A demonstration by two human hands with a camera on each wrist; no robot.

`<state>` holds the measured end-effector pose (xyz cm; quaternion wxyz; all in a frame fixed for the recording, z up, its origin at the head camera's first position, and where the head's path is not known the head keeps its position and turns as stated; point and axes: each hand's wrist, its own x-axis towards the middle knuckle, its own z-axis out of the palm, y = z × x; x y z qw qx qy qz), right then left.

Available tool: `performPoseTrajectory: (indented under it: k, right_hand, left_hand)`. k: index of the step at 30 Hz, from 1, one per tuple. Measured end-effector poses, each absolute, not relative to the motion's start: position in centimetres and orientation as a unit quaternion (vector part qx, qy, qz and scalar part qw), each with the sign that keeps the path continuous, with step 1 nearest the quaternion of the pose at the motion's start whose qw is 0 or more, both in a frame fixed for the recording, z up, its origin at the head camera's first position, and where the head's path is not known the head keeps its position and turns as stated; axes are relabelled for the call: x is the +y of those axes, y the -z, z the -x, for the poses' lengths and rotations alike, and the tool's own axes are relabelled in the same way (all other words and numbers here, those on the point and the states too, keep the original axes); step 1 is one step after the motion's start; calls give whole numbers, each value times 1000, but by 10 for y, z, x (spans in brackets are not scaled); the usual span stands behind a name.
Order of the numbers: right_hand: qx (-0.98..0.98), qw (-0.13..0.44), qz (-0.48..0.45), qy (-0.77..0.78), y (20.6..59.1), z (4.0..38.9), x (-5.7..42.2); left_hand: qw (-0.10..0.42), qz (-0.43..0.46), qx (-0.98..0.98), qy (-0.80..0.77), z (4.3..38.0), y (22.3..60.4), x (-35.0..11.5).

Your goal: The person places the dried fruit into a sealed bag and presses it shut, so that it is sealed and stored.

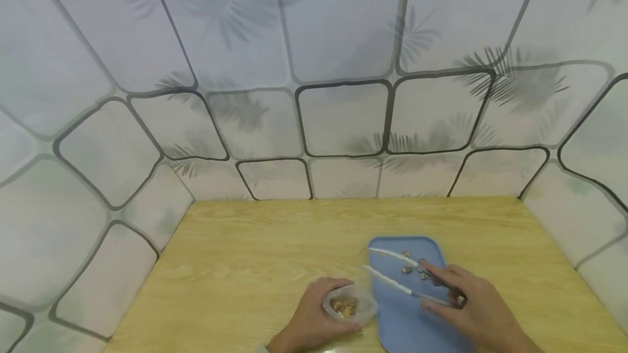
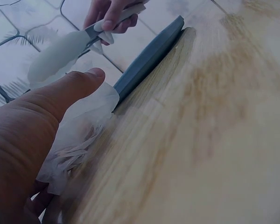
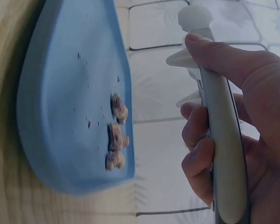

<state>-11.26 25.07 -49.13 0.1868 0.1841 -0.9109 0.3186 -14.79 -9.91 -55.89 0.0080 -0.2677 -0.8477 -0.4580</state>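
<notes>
On a yellow wooden table (image 1: 265, 238) by leafy white walls (image 1: 343, 119), the left hand (image 1: 314, 315) curls round a clear plastic bag (image 1: 365, 312) of brown bits (image 1: 345, 306); the right hand (image 1: 478, 304) grips spread white-tipped tongs (image 1: 404, 288) over a blue tray (image 1: 412, 326).

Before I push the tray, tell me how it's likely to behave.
The tray is probably stiff: its raised edge keeps an even shape. Being broad and low, it seems unlikely to tip. The brown pieces on it may slide or roll with a jolt, since they look loose and lumpy.
</notes>
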Motion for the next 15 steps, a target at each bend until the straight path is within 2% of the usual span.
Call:
performPoseTrajectory:
  k: [5,15]
  right_hand:
    - [-929,175,-154,-287,491,116,261]
    - [-964,70,-98,-235,486,117,277]
  left_hand:
    - [-2,260,-851,457,147,559,-99]
    - [-18,251,-852,460,146,555,-100]
